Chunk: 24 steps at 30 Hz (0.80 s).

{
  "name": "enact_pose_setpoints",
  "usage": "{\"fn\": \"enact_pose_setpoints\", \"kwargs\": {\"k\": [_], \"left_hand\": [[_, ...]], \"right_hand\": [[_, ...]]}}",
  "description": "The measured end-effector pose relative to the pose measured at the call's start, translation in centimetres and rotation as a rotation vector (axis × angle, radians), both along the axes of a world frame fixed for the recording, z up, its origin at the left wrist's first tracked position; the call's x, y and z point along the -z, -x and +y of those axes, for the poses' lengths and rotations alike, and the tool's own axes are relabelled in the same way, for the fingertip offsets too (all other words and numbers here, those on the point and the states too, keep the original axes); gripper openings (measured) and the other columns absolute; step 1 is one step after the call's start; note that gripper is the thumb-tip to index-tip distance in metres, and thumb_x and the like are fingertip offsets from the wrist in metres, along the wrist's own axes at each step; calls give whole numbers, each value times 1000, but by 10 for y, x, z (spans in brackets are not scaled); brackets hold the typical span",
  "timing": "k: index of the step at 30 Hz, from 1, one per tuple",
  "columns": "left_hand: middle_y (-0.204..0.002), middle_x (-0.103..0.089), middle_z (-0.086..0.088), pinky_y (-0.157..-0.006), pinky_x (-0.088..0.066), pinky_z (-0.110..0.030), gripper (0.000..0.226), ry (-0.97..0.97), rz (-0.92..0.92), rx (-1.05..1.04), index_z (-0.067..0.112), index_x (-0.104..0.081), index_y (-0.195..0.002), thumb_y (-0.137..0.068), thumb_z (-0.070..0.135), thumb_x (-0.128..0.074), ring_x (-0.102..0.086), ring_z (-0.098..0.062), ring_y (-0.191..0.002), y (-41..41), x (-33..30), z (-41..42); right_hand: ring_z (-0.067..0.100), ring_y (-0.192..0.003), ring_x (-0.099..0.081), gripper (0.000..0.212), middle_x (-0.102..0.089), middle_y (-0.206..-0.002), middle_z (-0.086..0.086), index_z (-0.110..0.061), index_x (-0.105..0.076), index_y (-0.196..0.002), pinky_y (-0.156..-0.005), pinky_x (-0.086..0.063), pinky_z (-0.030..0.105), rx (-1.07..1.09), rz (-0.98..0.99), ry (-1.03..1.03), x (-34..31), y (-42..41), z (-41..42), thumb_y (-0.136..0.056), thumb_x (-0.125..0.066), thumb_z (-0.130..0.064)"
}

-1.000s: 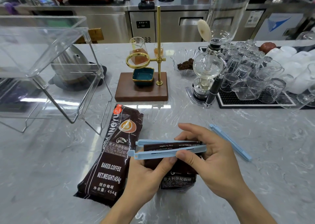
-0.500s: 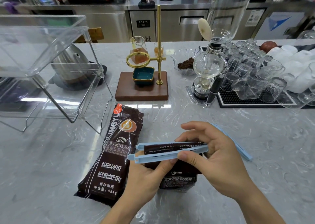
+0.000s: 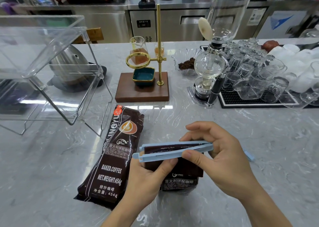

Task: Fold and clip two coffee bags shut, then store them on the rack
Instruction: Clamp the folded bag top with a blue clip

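Observation:
One dark brown coffee bag (image 3: 110, 159) lies flat on the marble counter, unclipped. A second coffee bag (image 3: 181, 178) stands in front of me with its top folded over. A light blue clip (image 3: 172, 151) straddles that fold; its two bars are still apart at the left end. My left hand (image 3: 148, 178) holds the bag and presses the clip's lower bar with the thumb. My right hand (image 3: 219, 156) pinches the clip's right, hinged end. A second blue clip (image 3: 248, 155) peeks out behind my right hand. The clear acrylic rack (image 3: 51, 68) stands at the left.
A wooden drip stand (image 3: 143, 87) with a brass pole sits behind the bags. A glass siphon brewer (image 3: 208, 71) and a mat crowded with glass cups (image 3: 255, 81) fill the right. A steel kettle (image 3: 69, 66) sits behind the rack.
The clip's two bars have drawn closer together over the folded top. My right hand has shifted slightly, covering more of the spare clip.

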<state>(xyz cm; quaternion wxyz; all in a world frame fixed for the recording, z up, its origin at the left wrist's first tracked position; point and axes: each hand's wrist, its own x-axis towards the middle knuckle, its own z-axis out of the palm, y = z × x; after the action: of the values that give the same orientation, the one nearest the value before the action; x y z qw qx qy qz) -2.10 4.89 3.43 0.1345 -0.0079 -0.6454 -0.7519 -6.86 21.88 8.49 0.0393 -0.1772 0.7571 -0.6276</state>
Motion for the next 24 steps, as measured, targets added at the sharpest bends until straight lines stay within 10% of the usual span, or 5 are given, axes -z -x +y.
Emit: {"fn": "enact_pose_setpoints", "kwargs": {"k": [15, 24], "left_hand": [[-92, -81, 14, -74, -57, -13, 21, 6, 0, -21, 35, -81, -96, -82, 20, -75, -76, -2, -88, -3, 0, 1], [-93, -82, 10, -74, -57, -14, 17, 1, -9, -28, 31, -81, -94, -81, 21, -76, -77, -4, -88, -2, 2, 1]], "right_hand": [[19, -90, -73, 43, -77, -97, -3, -37, -62, -109, -76, -57, 34, 60, -42, 46, 2, -8, -1, -75, -81, -20], [17, -88, -74, 41, -78, -96, -4, -36, -63, -106, -75, -56, 23, 66, -48, 43, 4, -11, -6, -74, -81, -18]]}}
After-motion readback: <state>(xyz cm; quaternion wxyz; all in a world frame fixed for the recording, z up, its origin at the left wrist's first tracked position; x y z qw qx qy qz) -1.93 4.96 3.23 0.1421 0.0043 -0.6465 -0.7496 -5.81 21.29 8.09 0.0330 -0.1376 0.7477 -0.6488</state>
